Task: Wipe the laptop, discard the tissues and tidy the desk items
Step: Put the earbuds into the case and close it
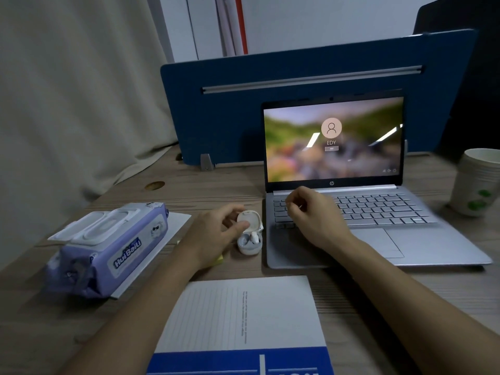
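Note:
An open silver laptop (422,247) with a lit login screen stands on the wooden desk (338,293). Left of it sits a small white earbud case (250,246), lid up, with earbuds inside. My left hand (213,236) holds the case's lid between thumb and fingers. My right hand (313,215) hovers over the left side of the keyboard with its fingers pinched together; I cannot tell whether it holds anything. A purple pack of wet wipes (108,250) lies at the left on a white sheet.
A lined notebook with a blue band (243,320) lies at the front edge. A stack of paper cups (476,182) stands at the right. A blue divider panel (297,85) closes the back of the desk, and a curtain hangs at the left.

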`<state>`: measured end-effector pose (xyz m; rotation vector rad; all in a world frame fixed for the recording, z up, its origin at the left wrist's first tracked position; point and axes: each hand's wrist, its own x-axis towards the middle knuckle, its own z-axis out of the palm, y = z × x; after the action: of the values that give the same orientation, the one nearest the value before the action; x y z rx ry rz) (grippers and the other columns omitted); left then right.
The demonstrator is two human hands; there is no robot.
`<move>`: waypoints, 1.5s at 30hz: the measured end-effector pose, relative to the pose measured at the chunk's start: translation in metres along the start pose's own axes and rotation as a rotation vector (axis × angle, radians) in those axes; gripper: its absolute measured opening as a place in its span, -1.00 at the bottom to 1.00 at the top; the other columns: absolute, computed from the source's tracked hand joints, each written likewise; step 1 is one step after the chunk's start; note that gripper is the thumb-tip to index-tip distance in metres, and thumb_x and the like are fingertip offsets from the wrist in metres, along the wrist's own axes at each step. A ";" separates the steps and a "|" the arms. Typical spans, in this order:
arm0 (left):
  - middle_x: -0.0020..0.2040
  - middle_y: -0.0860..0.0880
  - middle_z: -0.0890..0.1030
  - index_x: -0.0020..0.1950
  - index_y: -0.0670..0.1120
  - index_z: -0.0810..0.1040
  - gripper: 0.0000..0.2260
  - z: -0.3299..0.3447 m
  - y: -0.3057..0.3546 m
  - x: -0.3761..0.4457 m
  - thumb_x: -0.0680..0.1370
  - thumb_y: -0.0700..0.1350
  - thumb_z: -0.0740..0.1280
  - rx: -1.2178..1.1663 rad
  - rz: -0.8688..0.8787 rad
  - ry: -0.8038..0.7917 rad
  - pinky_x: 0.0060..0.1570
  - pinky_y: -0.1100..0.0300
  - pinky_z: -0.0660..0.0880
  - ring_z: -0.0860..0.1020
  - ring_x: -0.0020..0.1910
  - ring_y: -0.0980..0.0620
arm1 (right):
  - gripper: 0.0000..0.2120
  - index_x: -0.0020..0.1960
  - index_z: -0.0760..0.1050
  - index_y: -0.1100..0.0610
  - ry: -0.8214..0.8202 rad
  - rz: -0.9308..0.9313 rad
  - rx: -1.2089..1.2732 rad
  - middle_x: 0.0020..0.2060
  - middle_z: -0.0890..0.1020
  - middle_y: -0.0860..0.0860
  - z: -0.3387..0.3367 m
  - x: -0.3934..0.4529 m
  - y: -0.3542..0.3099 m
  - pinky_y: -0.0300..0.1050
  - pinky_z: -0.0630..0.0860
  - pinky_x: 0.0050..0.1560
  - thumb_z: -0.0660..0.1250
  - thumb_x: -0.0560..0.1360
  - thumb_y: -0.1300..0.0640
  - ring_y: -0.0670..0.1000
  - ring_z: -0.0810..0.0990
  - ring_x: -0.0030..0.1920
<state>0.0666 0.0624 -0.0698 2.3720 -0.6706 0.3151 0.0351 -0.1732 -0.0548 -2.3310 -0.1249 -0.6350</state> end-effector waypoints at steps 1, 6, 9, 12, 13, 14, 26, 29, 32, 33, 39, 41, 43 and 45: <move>-0.03 0.18 0.61 0.24 0.13 0.54 -0.74 0.001 0.000 0.002 0.56 0.11 0.32 0.040 0.007 -0.006 -0.09 0.17 0.53 0.55 -0.05 0.25 | -0.88 -0.03 0.58 0.10 0.002 -0.004 -0.001 -0.19 0.66 -0.01 0.000 0.000 0.000 -0.04 0.53 -0.13 0.28 0.50 0.14 0.04 0.60 -0.17; -0.17 0.20 0.62 0.00 0.15 0.60 -0.89 -0.004 -0.008 0.006 0.56 0.10 0.32 0.088 -0.044 0.152 -0.20 0.12 0.57 0.57 -0.17 0.24 | -0.87 -0.02 0.58 0.10 -0.009 -0.014 -0.006 -0.18 0.66 -0.01 0.001 0.001 0.001 -0.02 0.54 -0.11 0.28 0.50 0.14 0.03 0.59 -0.16; -0.20 0.20 0.62 -0.05 0.13 0.60 -0.90 -0.010 -0.019 0.007 0.56 0.11 0.32 0.112 -0.118 0.213 -0.28 0.16 0.55 0.56 -0.19 0.25 | -0.87 -0.03 0.58 0.09 -0.019 -0.014 -0.011 -0.15 0.67 0.00 0.001 0.001 0.002 0.00 0.55 -0.09 0.28 0.49 0.14 0.05 0.60 -0.14; -0.23 0.22 0.59 -0.09 0.14 0.57 -0.92 -0.013 -0.024 0.007 0.56 0.09 0.32 0.146 -0.179 0.251 -0.38 0.28 0.41 0.54 -0.21 0.25 | -0.88 -0.04 0.58 0.07 -0.023 -0.020 -0.019 -0.16 0.67 -0.01 0.002 0.001 0.002 -0.04 0.53 -0.12 0.28 0.49 0.13 0.04 0.60 -0.15; -0.23 0.21 0.59 -0.10 0.13 0.57 -0.91 -0.014 -0.025 0.007 0.56 0.09 0.33 0.147 -0.201 0.264 -0.39 0.27 0.37 0.53 -0.22 0.25 | -0.89 -0.04 0.58 0.07 -0.024 -0.021 -0.017 -0.17 0.67 -0.01 0.003 0.001 0.002 -0.05 0.52 -0.13 0.28 0.49 0.13 0.03 0.60 -0.15; -0.23 0.20 0.59 -0.10 0.13 0.56 -0.91 -0.015 -0.026 0.007 0.56 0.10 0.32 0.145 -0.219 0.271 -0.40 0.26 0.36 0.53 -0.22 0.25 | -0.89 -0.04 0.58 0.07 -0.027 -0.022 -0.016 -0.16 0.66 -0.01 0.003 0.001 0.002 -0.05 0.53 -0.12 0.28 0.49 0.13 0.02 0.60 -0.15; 0.16 0.15 0.52 0.22 0.15 0.46 -0.75 -0.009 0.002 0.001 0.54 0.06 0.30 0.269 0.113 0.149 0.09 0.14 0.41 0.41 0.17 0.14 | -0.87 -0.01 0.58 0.09 -0.039 -0.020 -0.003 -0.15 0.67 -0.01 0.002 0.001 0.001 0.05 0.57 -0.06 0.28 0.51 0.13 0.03 0.60 -0.13; 0.19 0.11 0.57 0.23 0.12 0.51 -0.72 -0.003 0.016 0.003 0.53 0.08 0.28 0.457 0.250 0.087 0.12 0.10 0.30 0.43 0.23 0.05 | -0.87 0.00 0.58 0.10 -0.042 -0.014 0.010 -0.15 0.66 0.00 0.000 0.001 0.001 0.06 0.57 -0.06 0.28 0.51 0.14 0.03 0.60 -0.15; 0.18 0.10 0.60 0.20 0.09 0.56 -0.73 -0.003 0.021 0.004 0.53 0.07 0.26 0.530 0.273 0.071 0.09 0.04 0.31 0.46 0.21 0.02 | -0.87 0.00 0.58 0.11 -0.027 -0.015 0.006 -0.16 0.66 0.01 -0.001 0.002 0.001 0.06 0.56 -0.08 0.28 0.51 0.13 0.05 0.60 -0.15; 0.19 0.10 0.60 0.20 0.09 0.56 -0.73 -0.003 0.020 0.003 0.54 0.08 0.25 0.536 0.263 0.062 0.10 0.03 0.31 0.46 0.21 0.02 | -0.87 -0.01 0.58 0.10 -0.023 -0.015 0.005 -0.16 0.66 0.01 -0.002 0.002 0.001 0.05 0.56 -0.08 0.28 0.51 0.13 0.05 0.60 -0.15; 0.22 0.08 0.59 0.22 0.09 0.55 -0.74 -0.003 0.015 0.003 0.56 0.08 0.28 0.480 0.206 0.025 0.16 0.04 0.34 0.45 0.23 0.03 | -0.88 -0.03 0.57 0.10 -0.013 -0.026 -0.013 -0.17 0.66 0.01 -0.001 0.002 0.002 0.01 0.54 -0.11 0.28 0.49 0.13 0.06 0.58 -0.15; 0.19 0.08 0.59 0.22 0.08 0.55 -0.74 -0.002 0.017 0.002 0.56 0.08 0.29 0.486 0.221 0.009 0.17 0.01 0.37 0.46 0.22 0.03 | -0.88 -0.04 0.58 0.10 -0.011 -0.023 -0.009 -0.17 0.66 0.01 0.000 0.002 0.002 0.02 0.54 -0.11 0.28 0.49 0.13 0.06 0.58 -0.15; 0.18 0.08 0.59 0.23 0.09 0.54 -0.72 -0.001 0.018 0.002 0.55 0.10 0.28 0.501 0.222 0.004 0.16 0.00 0.37 0.47 0.21 0.03 | -0.88 -0.03 0.58 0.10 -0.008 -0.021 -0.010 -0.17 0.66 0.01 -0.001 0.002 0.002 0.01 0.54 -0.11 0.28 0.49 0.13 0.06 0.59 -0.15; 0.21 0.10 0.57 0.25 0.12 0.52 -0.69 -0.001 0.017 0.002 0.54 0.14 0.26 0.533 0.206 0.011 0.16 0.02 0.35 0.45 0.22 0.04 | -0.87 -0.03 0.58 0.10 -0.008 -0.021 -0.014 -0.16 0.67 0.02 -0.001 0.002 0.002 0.02 0.55 -0.10 0.28 0.49 0.13 0.06 0.59 -0.15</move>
<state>0.0590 0.0510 -0.0594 2.7981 -0.9189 0.6656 0.0368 -0.1751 -0.0545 -2.3489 -0.1497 -0.6388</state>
